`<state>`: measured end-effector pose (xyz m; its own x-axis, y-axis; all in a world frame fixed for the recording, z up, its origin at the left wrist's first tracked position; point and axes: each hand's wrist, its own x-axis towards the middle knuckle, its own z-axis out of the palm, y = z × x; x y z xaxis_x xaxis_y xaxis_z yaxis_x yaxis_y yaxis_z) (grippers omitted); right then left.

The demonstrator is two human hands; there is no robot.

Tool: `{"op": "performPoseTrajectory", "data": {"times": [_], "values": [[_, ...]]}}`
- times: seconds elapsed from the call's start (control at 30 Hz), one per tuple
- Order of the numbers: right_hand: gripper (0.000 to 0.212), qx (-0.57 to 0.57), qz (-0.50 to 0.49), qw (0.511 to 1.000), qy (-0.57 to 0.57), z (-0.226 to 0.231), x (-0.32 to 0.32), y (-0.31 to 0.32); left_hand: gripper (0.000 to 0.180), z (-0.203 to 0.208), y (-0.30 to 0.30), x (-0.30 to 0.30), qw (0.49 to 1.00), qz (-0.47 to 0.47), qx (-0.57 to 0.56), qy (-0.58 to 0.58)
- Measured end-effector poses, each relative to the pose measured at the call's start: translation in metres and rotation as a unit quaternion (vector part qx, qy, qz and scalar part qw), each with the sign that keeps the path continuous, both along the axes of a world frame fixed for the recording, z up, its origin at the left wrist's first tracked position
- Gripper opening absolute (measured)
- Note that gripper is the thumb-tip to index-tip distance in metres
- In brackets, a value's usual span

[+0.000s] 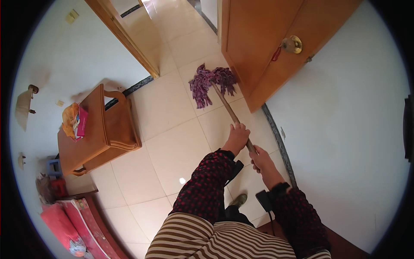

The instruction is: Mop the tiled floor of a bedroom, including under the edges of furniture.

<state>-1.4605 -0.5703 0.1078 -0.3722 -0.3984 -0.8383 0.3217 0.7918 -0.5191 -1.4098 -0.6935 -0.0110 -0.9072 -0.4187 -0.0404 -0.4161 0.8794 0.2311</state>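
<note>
A mop with a purple strip-cloth head (211, 82) rests on the tiled floor beside the open door, its wooden handle (225, 102) slanting back toward me. My left hand (237, 137) wraps round the handle, farther along toward the mop head. Closer to my body, my right hand (262, 162) grips the same handle near its upper end. The cloth strips are spread out to both sides of the handle. Dark sleeves with red dots cover both forearms.
A wooden door (267, 43) with a round knob stands open at the right, next to a white wall (340, 116). At the left is a wooden table (92, 129) with a pink box (80, 123) on it. A red-covered bed (82, 220) lies lower left. The doorway opens ahead.
</note>
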Motion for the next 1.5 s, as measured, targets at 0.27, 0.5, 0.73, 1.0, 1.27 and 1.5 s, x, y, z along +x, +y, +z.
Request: {"op": "performPoseTrajectory", "data": {"times": [0.27, 0.5, 0.73, 1.0, 1.27, 1.5], "values": [[0.045, -0.018, -0.001, 0.999, -0.035, 0.047, -0.015, 0.094, 0.028, 0.042, 0.068, -0.009, 0.996, -0.075, 0.049, -0.003], [0.050, 0.012, -0.013, 0.999, -0.035, 0.097, 0.021, 0.284, 0.023, 0.060, 0.233, -0.007, 0.920, -0.339, 0.151, -0.123], [0.055, -0.056, -0.147, 0.977, -0.146, 0.158, 0.088, 0.468, 0.031, 0.067, 0.381, 0.010, 0.759, -0.547, 0.243, -0.255], [0.054, -0.008, -0.142, 0.985, -0.099, 0.178, 0.126, 0.467, 0.050, 0.022, 0.346, 0.050, 0.767, -0.517, 0.264, -0.273], [0.053, 0.007, -0.127, 0.990, -0.052, 0.140, 0.081, 0.363, 0.037, -0.024, 0.279, 0.040, 0.888, -0.351, 0.251, -0.161], [0.053, 0.036, -0.087, 0.995, -0.012, 0.100, 0.013, 0.197, 0.046, -0.052, 0.094, -0.029, 0.964, -0.197, 0.153, -0.090]]}}
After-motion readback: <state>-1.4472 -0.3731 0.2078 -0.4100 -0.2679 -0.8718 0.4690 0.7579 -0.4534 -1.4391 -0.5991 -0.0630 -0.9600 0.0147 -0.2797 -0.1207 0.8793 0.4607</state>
